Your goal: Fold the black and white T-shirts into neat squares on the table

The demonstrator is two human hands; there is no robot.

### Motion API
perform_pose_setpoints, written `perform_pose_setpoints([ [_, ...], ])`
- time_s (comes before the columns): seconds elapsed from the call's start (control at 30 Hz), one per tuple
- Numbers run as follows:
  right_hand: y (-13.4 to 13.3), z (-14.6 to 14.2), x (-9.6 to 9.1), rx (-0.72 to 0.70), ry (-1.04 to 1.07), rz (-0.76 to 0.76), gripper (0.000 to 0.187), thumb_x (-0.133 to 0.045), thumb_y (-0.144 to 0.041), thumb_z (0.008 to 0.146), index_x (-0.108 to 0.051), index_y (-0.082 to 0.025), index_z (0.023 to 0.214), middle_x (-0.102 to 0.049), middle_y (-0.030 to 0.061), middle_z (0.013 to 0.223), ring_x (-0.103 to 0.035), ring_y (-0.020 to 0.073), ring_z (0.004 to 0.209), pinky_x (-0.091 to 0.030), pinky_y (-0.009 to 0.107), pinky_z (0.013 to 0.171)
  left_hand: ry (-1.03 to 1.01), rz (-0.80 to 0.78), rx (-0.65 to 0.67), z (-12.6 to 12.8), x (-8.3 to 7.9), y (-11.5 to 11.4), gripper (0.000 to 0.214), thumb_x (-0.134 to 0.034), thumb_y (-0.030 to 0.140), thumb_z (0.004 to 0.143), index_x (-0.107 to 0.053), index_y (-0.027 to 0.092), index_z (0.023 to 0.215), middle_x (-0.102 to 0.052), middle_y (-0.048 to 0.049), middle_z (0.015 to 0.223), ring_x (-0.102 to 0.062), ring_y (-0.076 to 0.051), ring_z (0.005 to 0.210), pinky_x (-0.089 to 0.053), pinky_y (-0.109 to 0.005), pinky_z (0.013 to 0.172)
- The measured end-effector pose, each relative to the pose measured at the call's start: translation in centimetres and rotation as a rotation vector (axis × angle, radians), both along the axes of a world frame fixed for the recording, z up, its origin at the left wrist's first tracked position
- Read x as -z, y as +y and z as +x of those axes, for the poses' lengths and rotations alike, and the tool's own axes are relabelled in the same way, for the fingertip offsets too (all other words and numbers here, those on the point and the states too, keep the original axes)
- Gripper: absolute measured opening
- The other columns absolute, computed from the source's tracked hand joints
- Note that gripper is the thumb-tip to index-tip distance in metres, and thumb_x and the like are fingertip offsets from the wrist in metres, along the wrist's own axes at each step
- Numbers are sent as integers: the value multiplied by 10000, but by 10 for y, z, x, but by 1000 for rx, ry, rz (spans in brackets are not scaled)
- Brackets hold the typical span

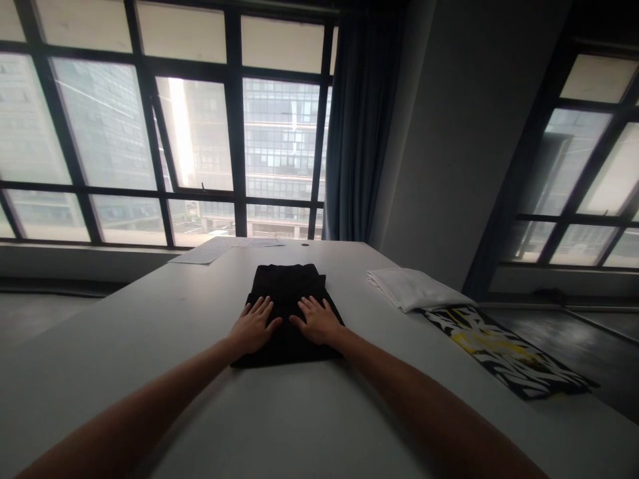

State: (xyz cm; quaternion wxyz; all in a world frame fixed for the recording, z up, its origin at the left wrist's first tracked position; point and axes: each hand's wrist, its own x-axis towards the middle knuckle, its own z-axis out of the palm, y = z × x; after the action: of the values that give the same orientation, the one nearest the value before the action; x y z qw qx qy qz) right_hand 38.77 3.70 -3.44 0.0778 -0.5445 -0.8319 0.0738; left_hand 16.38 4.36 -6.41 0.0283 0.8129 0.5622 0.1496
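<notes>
A folded black cloth item (289, 339), which looks like a garment, lies on the white table (299, 419) in front of me. My left hand (253, 324) rests flat on its left side, fingers spread and pointing away from me. On the right side my right hand (317, 319) lies palm down in the same way, its fingers apart. Between my two thumbs there is a gap of bare black fabric. The far part of the cloth forms a narrower folded section beyond my fingertips. What kind of garment it is, I cannot tell.
A folded white cloth (419, 287) and a black, white and yellow patterned cloth (509, 352) lie along the table's right edge. White paper sheets (207, 251) are at the far left. Beyond stand windows, a dark blue curtain (357, 133) and a pillar (449, 133).
</notes>
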Motion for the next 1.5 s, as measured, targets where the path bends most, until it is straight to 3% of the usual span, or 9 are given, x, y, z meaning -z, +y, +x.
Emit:
perform_pose_setpoints([
  [0.13,31,-5,4,-58,39,-32,763,-225,-656,954,-252,-180,1551,-156,56,1622,-70,231,1501,12,478,1200,4,-86,-14,-2,-3,31,759,-299,594,938,-319,105,1519,-193,-132,1606,-124,-289,1499,-128,-460,1198],
  [0.33,47,35,17,119,67,-59,702,-266,-603,976,-250,-198,1549,-139,41,1627,-69,230,1502,-50,497,1199,-26,-153,-21,-34,4,42,725,-253,557,950,-281,127,1533,-136,-112,1620,-101,-272,1502,-138,-479,1201],
  [0.5,31,80,20,195,147,67,484,-301,-357,1021,-448,-206,1457,-355,73,1557,-251,225,1461,-126,502,1190,-85,-143,30,-73,3,31,589,-315,392,943,-368,208,1500,-219,-55,1619,-142,-275,1498,-165,-523,1199],
  [0.63,12,109,11,16,252,56,526,-499,-93,855,-564,-191,1368,-480,81,1478,-420,214,1370,-281,383,1160,-133,-125,185,-99,-4,10,591,-476,240,810,-514,307,1396,-316,20,1593,-198,-276,1489,-234,-546,1186],
  [0.8,-4,113,-1,-105,370,11,510,-580,-51,761,-688,-235,1223,-500,70,1456,-457,273,1337,-347,458,1131,-252,-91,306,-84,-12,-12,419,-517,240,779,-713,271,1149,-580,-18,1409,-415,-259,1394,-307,-470,1178],
  [1.0,-12,104,-13,-227,422,-10,344,-579,-64,748,-787,-224,971,-609,82,1338,-431,288,1362,-294,504,1164,-278,-81,303,-69,-30,-28,375,-498,230,777,-763,269,1041,-706,-12,1230,-509,-254,1316,-349,-462,1148],
  [1.2,-35,115,-60,-329,430,-358,286,-631,-165,744,-794,-216,974,-716,56,1146,-598,276,1176,-439,418,1040,-337,-256,365,-65,-54,-49,264,-610,310,719,-804,304,898,-777,-2,1028,-671,-273,1036,-479,-401,989],
  [1.37,-61,126,-90,-344,447,-687,239,-754,-237,662,-792,-148,881,-749,65,903,-688,233,893,-527,335,849,-395,-392,308,-64,-41,-63,208,-752,437,599,-805,296,741,-783,-20,787,-690,-297,841,-537,-407,828],
  [1.5,-57,127,-94,-313,546,-681,313,-791,-336,653,-767,-119,877,-739,69,906,-677,251,891,-527,355,836,-538,-470,274,-64,-47,-58,350,-765,539,594,-797,242,777,-763,-70,743,-686,-334,835,-542,-427,746],
])
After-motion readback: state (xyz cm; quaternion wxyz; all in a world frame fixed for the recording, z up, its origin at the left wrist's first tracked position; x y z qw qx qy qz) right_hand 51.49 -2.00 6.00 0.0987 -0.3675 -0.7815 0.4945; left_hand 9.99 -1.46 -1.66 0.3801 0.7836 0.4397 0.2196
